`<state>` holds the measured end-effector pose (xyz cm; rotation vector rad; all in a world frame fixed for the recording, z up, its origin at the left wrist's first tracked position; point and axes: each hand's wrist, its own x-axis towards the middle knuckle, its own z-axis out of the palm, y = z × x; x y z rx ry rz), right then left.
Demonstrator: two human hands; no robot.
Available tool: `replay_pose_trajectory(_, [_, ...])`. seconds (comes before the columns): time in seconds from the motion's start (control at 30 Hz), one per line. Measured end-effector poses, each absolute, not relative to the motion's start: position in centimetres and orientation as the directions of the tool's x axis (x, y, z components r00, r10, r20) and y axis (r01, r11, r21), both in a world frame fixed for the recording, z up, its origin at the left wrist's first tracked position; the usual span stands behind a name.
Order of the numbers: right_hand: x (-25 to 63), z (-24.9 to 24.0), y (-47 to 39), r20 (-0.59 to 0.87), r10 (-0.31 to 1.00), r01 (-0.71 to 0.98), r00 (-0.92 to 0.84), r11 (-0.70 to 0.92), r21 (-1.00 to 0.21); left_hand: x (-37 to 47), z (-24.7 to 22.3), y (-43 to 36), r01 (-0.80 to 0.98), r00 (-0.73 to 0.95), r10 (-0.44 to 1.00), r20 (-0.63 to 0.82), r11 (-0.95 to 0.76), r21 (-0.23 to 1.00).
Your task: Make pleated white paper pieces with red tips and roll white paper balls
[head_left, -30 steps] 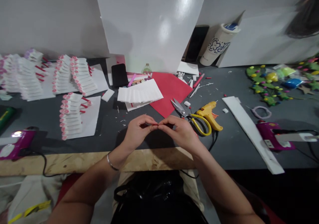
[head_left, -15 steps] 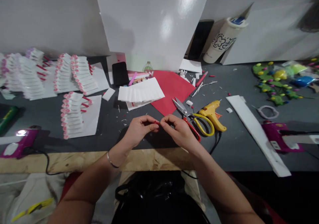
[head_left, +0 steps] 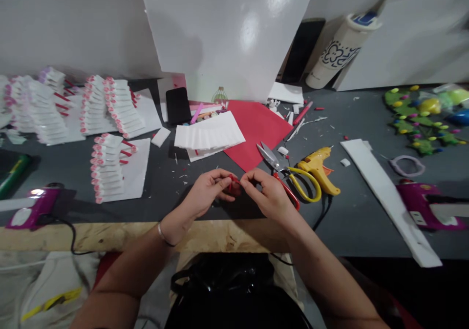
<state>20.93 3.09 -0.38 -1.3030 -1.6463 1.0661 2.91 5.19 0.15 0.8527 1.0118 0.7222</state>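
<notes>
A small red strip (head_left: 234, 180), perhaps paper or foam, is stretched between my two hands above the near part of the dark table. My left hand (head_left: 210, 187) is closed in a pinch on its left part, thumb over forefinger. The right end of the strip sits between the thumb and forefinger of my right hand (head_left: 264, 192). Behind them lies a red sheet (head_left: 252, 129), partly under a pleated white piece (head_left: 209, 133). Open scissors (head_left: 280, 168) with red and yellow handles rest just right of my right hand, and a yellow glue gun (head_left: 318, 168) lies beyond.
Rows of white pieces with pink ends (head_left: 108, 168) lie on white sheets at left. A black phone (head_left: 178, 105) is near the back. On the right are a long white foam strip (head_left: 388, 197), a purple clamp (head_left: 421, 204), a white tumbler (head_left: 335, 51) and green felt pieces (head_left: 410, 109).
My hands have moved slightly apart, and more of the red strip shows between them. The view has shifted a little, so things on the right appear farther right.
</notes>
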Motion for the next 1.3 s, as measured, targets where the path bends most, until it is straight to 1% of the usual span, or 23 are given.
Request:
replay_pose_trajectory(0.17, [21.0, -0.3, 3.1, 0.094, 0.975, 0.410, -0.203, 0.172, -0.896, 3.0, -0.2, 4.9, -0.086, 0.359, 0.849, -0.388, 0.444, 0.892])
replay_pose_trajectory(0.37, [21.0, -0.4, 3.1, 0.118, 0.967, 0.424, -0.227, 0.207, -0.882, 3.0, -0.2, 4.8, -0.108, 0.346, 0.861, -0.373, 0.431, 0.896])
replay_pose_trajectory(0.6, [21.0, -0.1, 2.9, 0.142, 0.965, 0.461, -0.221, 0.231, -0.857, 2.9, 0.1, 5.1, -0.144, 0.352, 0.824, -0.443, 0.515, 0.845])
replay_pose_trajectory(0.83, [21.5, -0.3, 3.3, 0.148, 0.972, 0.481, -0.180, 0.219, -0.849, 2.5, -0.1, 5.7, -0.213, 0.344, 0.796, -0.497, 0.582, 0.785])
replay_pose_trajectory(1.03, [21.7, 1.5, 3.2, 0.164, 0.978, 0.533, -0.131, 0.208, -0.820, 2.4, -0.1, 5.8, -0.239, 0.360, 0.762, -0.538, 0.633, 0.736])
replay_pose_trajectory(1.17, [22.9, 2.9, 2.0, 0.137, 0.990, 0.648, -0.045, 0.133, -0.750, 2.5, 0.0, 5.6, -0.242, 0.360, 0.745, -0.562, 0.656, 0.715])
replay_pose_trajectory(1.3, [25.7, 2.4, 0.1, 0.106, 0.986, 0.739, 0.126, -0.022, -0.673, 2.5, 0.1, 5.9, -0.272, 0.334, 0.759, -0.558, 0.645, 0.715])
